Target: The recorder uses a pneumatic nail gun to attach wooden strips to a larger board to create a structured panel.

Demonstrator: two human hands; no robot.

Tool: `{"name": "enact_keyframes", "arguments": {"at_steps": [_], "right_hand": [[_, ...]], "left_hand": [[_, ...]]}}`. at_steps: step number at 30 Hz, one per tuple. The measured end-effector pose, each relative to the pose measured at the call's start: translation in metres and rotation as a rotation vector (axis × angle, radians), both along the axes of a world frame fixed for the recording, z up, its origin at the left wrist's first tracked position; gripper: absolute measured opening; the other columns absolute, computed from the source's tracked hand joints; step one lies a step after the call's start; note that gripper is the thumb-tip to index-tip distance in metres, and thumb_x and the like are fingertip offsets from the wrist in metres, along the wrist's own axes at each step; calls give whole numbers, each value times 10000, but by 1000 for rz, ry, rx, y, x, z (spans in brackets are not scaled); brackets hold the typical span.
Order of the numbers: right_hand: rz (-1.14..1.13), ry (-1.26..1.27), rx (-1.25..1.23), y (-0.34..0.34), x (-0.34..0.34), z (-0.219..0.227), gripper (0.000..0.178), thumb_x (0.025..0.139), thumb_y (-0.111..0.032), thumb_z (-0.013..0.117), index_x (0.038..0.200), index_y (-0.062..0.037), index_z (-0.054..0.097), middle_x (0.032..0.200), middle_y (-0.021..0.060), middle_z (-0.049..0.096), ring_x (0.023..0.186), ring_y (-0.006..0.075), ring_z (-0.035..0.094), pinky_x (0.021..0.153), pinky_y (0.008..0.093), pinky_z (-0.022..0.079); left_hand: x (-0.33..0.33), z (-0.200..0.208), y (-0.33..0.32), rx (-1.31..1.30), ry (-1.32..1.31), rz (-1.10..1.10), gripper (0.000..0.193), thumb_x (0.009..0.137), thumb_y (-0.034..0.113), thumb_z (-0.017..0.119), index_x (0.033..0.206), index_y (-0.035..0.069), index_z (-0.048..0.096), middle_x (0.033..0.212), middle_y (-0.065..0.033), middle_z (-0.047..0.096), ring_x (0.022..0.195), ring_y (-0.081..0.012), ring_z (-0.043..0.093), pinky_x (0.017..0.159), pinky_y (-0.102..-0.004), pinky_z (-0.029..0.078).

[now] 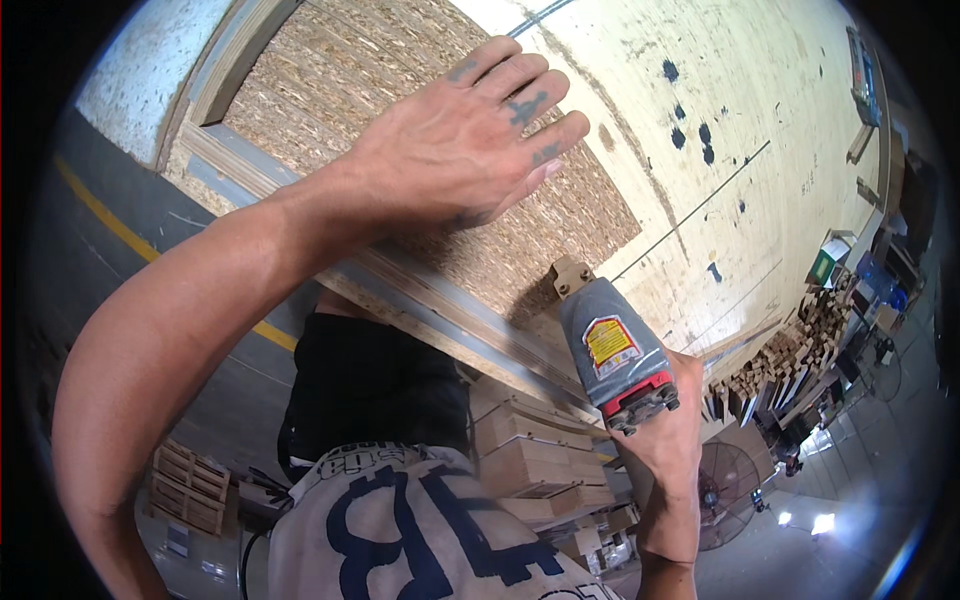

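Observation:
My left hand point(455, 150) is over a brown particle board point(310, 75), fingers spread and slightly bent, with nothing seen in its grasp. My right hand point(670, 430) is closed round the handle of a grey and red pneumatic nail gun point(610, 345), whose body hides most of my fingers. The gun's brass-coloured nose point(571, 277) is at the board's near right edge. The particle board lies on a larger pale plywood sheet point(720, 180) marked with dark ink blots and pencilled lines. Layered wooden strips point(440, 310) run along the near edge.
Many cut wood strips point(785, 365) are stacked beyond the right edge of the sheet. A large floor fan point(715, 490) stands at the lower right. Under the near edge are stacked pale wooden blocks point(540, 450). Pallets point(190, 485) sit on the floor at lower left.

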State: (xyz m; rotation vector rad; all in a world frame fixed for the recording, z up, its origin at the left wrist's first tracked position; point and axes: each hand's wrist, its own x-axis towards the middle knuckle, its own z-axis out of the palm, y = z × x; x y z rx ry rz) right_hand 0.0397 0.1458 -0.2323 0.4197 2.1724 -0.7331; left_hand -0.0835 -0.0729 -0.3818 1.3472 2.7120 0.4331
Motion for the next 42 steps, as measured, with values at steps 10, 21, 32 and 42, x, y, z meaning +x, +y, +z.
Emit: {"name": "enact_keyframes", "arguments": {"at_steps": [10, 21, 32, 42], "right_hand": [[79, 74, -6, 1, -5, -6, 349, 659, -99, 782, 982, -7, 688, 799, 158, 690, 719, 396, 634, 734, 424, 515], [97, 148, -31, -9, 2, -11, 359, 652, -46, 769, 995, 14, 683, 779, 192, 692, 714, 385, 698, 677, 369, 544], [61, 224, -102, -11, 19, -2, 418, 654, -60, 786, 1054, -21, 670, 792, 172, 689, 728, 389, 675, 693, 383, 535], [110, 122, -48, -16, 31, -11, 423, 658, -61, 805, 1054, -16, 662, 816, 163, 701, 729, 368, 694, 694, 361, 536]], "left_hand": [[-4, 4, 0, -23, -18, 19, 462, 1035, 314, 500, 1422, 61, 490, 1391, -203, 542, 1374, -337, 437, 1216, -480, 269], [-2, -6, 1, 4, 22, 10, 472, 1041, 312, 479, 1445, 68, 477, 1410, -202, 529, 1381, -324, 427, 1228, -476, 232], [-4, 3, -1, 12, 17, -13, 435, 1036, 302, 486, 1399, 63, 506, 1385, -188, 547, 1358, -319, 447, 1205, -475, 260], [-4, -2, -2, 34, 41, -4, 445, 1039, 314, 479, 1405, 62, 498, 1396, -202, 536, 1350, -329, 450, 1195, -479, 288]]}}
